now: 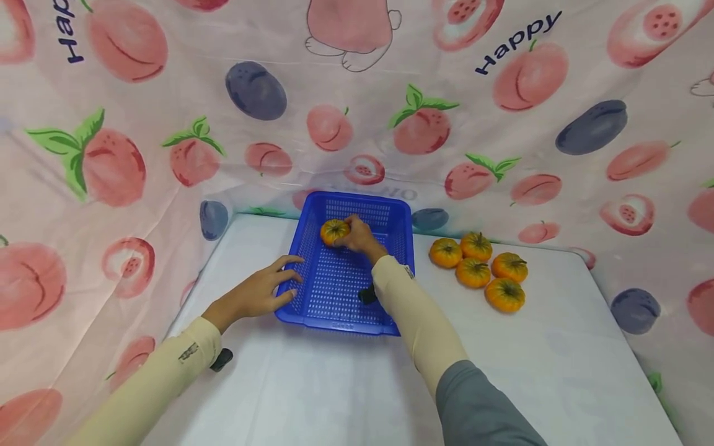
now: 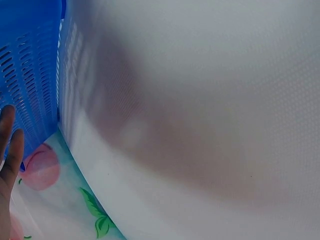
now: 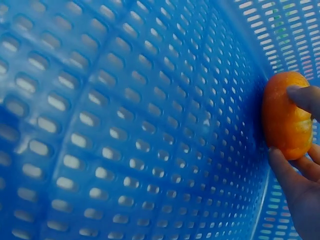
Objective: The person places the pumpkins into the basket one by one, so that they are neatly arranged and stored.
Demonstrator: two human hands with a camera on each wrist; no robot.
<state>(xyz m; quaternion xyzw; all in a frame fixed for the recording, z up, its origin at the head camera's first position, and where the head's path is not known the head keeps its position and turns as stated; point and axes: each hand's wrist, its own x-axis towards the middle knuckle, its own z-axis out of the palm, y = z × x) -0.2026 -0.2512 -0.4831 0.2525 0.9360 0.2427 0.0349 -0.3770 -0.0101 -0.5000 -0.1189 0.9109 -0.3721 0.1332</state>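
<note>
A blue perforated plastic basket stands on the white table. Inside it, toward the far left corner, my right hand grips a small orange pumpkin with a green-tinged top. In the right wrist view, thumb and fingers hold the pumpkin from two sides, close over the basket floor. My left hand is at the basket's left rim, its fingers spread and loosely bent over the edge. The left wrist view catches only a few of its fingers beside the basket wall.
Several more small pumpkins sit in a cluster on the white table, right of the basket. Behind and at the sides hangs a fruit-printed cloth, close to the basket's far rim.
</note>
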